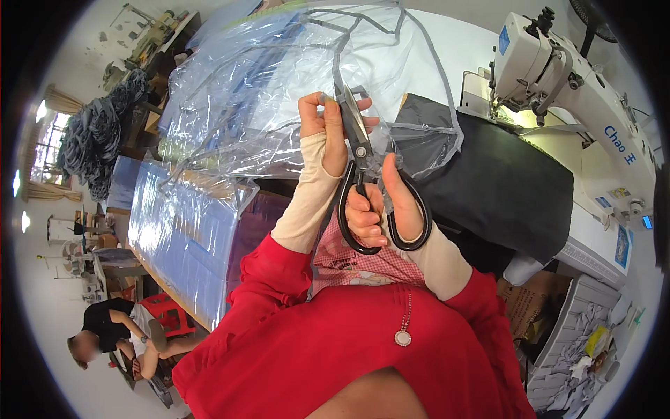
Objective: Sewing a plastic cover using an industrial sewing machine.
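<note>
My right hand (377,216) is closed through the large black handles of a pair of scissors (360,152). The blades point away from me, up beside the fingers of my left hand (328,126). Thumb and fingers of that left hand are pinched on the grey edging strip (340,61) of a clear plastic sheet (244,91); the blades partly hide the exact grip. The blade tips lie close to this strip, but I cannot tell whether they touch it. Loose folds of the see-through sheet spread over the table and around both hands.
On the right stands a white sewing machine (558,77), with black fabric (499,185) in front of it. Blue plastic-covered sheets (185,237) lie at the left. Dark fabric strips (105,133) hang beyond them. A person (115,325) sits at lower left beside a red chair (167,312).
</note>
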A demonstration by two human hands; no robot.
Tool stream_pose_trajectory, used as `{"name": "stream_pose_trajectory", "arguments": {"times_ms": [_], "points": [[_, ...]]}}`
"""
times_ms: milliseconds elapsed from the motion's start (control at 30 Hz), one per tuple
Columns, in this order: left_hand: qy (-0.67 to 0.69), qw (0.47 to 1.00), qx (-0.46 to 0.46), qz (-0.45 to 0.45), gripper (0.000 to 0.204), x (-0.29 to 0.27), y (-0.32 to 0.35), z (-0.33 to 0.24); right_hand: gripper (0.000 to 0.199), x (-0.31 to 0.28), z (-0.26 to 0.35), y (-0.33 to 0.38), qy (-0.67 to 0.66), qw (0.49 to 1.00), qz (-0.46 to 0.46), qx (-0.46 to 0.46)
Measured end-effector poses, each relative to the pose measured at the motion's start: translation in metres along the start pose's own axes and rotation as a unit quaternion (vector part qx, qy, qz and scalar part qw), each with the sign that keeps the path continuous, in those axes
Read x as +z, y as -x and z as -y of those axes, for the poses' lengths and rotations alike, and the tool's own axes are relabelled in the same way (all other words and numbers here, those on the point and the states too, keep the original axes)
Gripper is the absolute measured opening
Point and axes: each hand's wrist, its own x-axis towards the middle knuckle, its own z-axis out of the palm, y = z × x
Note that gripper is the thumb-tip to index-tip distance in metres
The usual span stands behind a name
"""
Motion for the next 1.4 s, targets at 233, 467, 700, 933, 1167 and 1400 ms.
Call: {"name": "stream_pose_trajectory", "arguments": {"times_ms": [233,467,700,933,1167,1400], "points": [[-0.184,0.978,0.065,-0.071,0.018,-0.018,-0.007,0.013,0.068,-0.002,0.003,0.006,0.044,0.998,-0.040,0.002],[-0.622,0.761,0.034,0.180,0.017,-0.094,-0.040,0.023,0.035,0.038,0.053,0.047,0.644,0.629,-0.412,-0.143],[-0.565,0.807,-0.016,0.169,0.021,-0.192,-0.035,-0.019,0.026,-0.034,0.052,0.033,0.781,0.460,-0.408,-0.109],[-0.587,0.809,0.011,-0.030,0.015,-0.144,-0.078,-0.090,0.024,-0.025,-0.041,0.000,0.721,0.618,-0.231,-0.213],[-0.568,0.738,-0.249,0.264,0.023,-0.080,-0.044,-0.046,0.025,-0.013,0.043,-0.012,0.777,0.479,-0.237,-0.333],[-0.811,0.485,-0.047,0.323,0.076,-0.100,-0.142,0.031,0.024,-0.063,0.058,-0.030,0.853,0.458,-0.185,-0.170]]}}
